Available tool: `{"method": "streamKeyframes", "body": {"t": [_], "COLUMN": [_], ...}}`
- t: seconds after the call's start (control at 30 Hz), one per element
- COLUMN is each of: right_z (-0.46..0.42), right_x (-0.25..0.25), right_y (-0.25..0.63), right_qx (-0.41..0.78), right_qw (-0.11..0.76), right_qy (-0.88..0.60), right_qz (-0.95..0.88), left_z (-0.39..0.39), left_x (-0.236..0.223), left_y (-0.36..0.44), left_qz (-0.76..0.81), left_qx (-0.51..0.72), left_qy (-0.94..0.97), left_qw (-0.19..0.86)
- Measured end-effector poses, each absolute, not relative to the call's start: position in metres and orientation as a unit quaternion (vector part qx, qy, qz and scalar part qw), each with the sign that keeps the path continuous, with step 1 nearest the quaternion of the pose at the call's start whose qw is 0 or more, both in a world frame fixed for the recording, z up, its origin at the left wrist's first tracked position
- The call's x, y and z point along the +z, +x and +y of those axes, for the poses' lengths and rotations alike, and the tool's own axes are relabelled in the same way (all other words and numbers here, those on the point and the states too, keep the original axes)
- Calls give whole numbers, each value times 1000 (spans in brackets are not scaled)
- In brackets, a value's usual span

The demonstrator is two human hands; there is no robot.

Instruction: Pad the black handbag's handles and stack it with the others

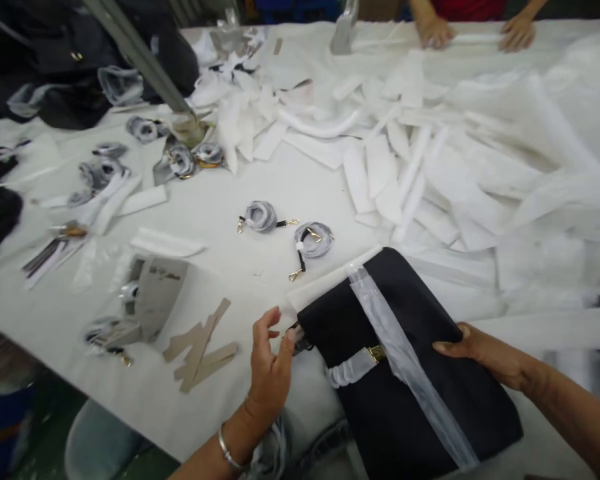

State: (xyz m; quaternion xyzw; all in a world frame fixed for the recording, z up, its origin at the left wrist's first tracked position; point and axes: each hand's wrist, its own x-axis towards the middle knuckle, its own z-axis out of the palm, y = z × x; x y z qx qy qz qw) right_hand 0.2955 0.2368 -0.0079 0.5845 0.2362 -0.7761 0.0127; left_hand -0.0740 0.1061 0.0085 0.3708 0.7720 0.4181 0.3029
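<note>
A black handbag lies tilted at the lower right, with a gold clasp and a strip of clear plastic film running down its front. My right hand grips its right edge, thumb on the front and the other fingers hidden behind. Beside the bag's left edge is my left hand, its fingers bent and apart, close to the metal fitting there. I see nothing held in it. White padding shows along the bag's top edge. Two wrapped coiled straps with gold hooks, one a grey coil, lie beyond it.
White paper and foam pieces are heaped across the back and right. Beige strips and a grey piece lie at left. A metal pole rises at back left. Across the table are another person's hands.
</note>
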Motion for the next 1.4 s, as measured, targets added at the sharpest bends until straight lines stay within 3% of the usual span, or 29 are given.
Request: {"method": "streamKeyframes", "body": {"t": [0.1,0.2,0.33,0.5,0.77,1.17,1.4], "right_z": [209,174,127,81,27,14,17], "right_x": [-6,-7,-5,-2,-7,-14,-13], "right_y": [300,302,297,289,282,275,278], "right_qx": [-786,-801,-812,-804,-770,-736,-738], "right_qw": [-8,-55,-100,-156,-194,-236,-213], "right_qy": [586,570,556,560,598,619,634], "right_qz": [198,173,147,127,111,136,91], "left_z": [65,51,103,188,204,179,145], "left_x": [24,26,17,0,-22,-33,-14], "left_y": [-76,-86,-103,-92,-64,-56,-64], "left_qz": [759,748,705,665,669,625,664], "left_qx": [410,372,368,299,196,134,200], "left_qy": [322,397,515,569,573,678,661], "left_qw": [390,380,319,381,432,363,286]}}
